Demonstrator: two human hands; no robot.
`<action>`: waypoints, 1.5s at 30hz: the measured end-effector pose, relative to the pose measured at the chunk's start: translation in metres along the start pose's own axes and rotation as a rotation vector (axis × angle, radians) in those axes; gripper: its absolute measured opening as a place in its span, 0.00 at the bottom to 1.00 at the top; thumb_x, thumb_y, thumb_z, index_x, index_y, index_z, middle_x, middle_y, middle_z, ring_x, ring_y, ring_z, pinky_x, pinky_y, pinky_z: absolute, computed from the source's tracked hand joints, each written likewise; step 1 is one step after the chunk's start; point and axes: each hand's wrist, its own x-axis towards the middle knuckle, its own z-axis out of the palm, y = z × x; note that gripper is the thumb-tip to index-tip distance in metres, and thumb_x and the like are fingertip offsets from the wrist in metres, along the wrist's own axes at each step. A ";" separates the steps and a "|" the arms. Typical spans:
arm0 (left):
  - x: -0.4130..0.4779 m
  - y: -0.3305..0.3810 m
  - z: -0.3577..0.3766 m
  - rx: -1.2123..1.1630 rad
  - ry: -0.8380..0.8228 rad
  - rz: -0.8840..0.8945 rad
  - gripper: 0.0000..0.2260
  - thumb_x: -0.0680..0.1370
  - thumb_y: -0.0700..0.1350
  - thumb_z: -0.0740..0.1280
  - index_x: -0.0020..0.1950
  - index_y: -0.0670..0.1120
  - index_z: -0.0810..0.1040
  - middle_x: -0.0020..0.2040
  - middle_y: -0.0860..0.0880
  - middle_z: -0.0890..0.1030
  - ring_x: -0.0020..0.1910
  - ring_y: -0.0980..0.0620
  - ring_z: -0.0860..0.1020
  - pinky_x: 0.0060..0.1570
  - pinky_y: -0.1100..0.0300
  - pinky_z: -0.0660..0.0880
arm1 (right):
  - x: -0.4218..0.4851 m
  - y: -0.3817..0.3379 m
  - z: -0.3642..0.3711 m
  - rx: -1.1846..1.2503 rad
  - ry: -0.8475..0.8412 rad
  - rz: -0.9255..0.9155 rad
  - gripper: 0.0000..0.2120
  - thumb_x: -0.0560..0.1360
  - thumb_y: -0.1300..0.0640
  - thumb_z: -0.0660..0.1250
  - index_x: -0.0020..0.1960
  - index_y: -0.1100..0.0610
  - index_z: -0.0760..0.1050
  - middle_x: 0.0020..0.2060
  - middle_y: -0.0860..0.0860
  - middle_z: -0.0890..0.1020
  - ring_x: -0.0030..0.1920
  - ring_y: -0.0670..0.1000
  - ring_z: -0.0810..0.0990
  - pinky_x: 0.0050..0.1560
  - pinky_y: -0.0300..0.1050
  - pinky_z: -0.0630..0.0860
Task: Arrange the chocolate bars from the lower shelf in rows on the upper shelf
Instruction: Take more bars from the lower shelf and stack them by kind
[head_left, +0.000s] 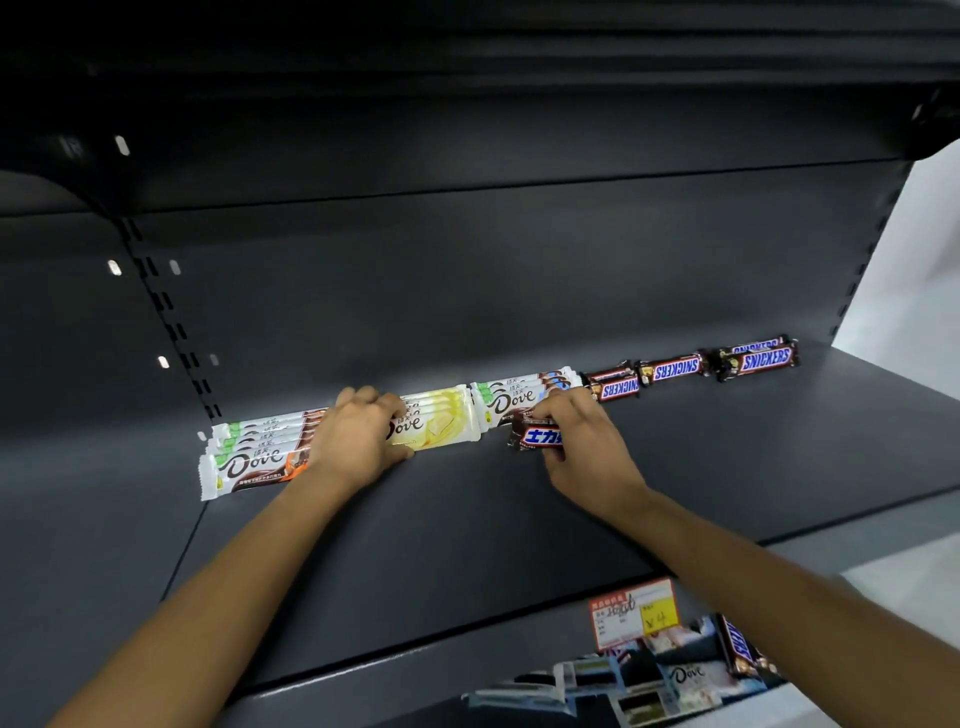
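On the dark upper shelf (467, 545) a row of bars runs along the back wall. From the left: a stack of white Dove bars (249, 457), a stack of yellow Dove bars (441, 423), more white Dove bars (514, 397), then several Snickers bars (675, 370). My left hand (358, 436) rests on the yellow Dove stack, fingers curled over its left end. My right hand (582, 441) grips a brown Snickers bar (537, 436) just in front of the right Dove stack. The lower shelf shows loose Dove bars (680, 680) and a Snickers bar (737, 647), blurred.
A red and yellow price tag (634, 613) sticks on the upper shelf's front edge. Slotted uprights (166, 312) stand at the left of the back panel. Another shelf overhangs above. A pale wall lies to the right.
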 end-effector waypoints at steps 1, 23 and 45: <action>-0.001 0.001 0.000 0.002 0.002 0.003 0.23 0.69 0.55 0.73 0.62 0.51 0.73 0.57 0.49 0.74 0.58 0.48 0.68 0.57 0.58 0.66 | -0.001 -0.001 -0.002 0.001 0.012 0.000 0.17 0.67 0.67 0.68 0.55 0.58 0.75 0.52 0.54 0.75 0.53 0.55 0.73 0.54 0.43 0.70; 0.030 0.176 0.025 -0.461 0.165 0.309 0.13 0.67 0.50 0.76 0.48 0.47 0.79 0.43 0.54 0.79 0.41 0.55 0.76 0.42 0.66 0.68 | 0.011 0.071 -0.065 0.697 -0.126 0.101 0.21 0.67 0.71 0.71 0.54 0.55 0.71 0.45 0.49 0.81 0.46 0.42 0.81 0.48 0.35 0.76; 0.060 0.240 0.077 -0.559 0.107 0.106 0.15 0.65 0.35 0.77 0.50 0.42 0.81 0.45 0.51 0.77 0.42 0.63 0.79 0.42 0.76 0.73 | 0.034 0.201 -0.074 0.259 -0.292 -0.078 0.15 0.69 0.62 0.73 0.54 0.52 0.76 0.43 0.40 0.68 0.38 0.41 0.72 0.42 0.31 0.70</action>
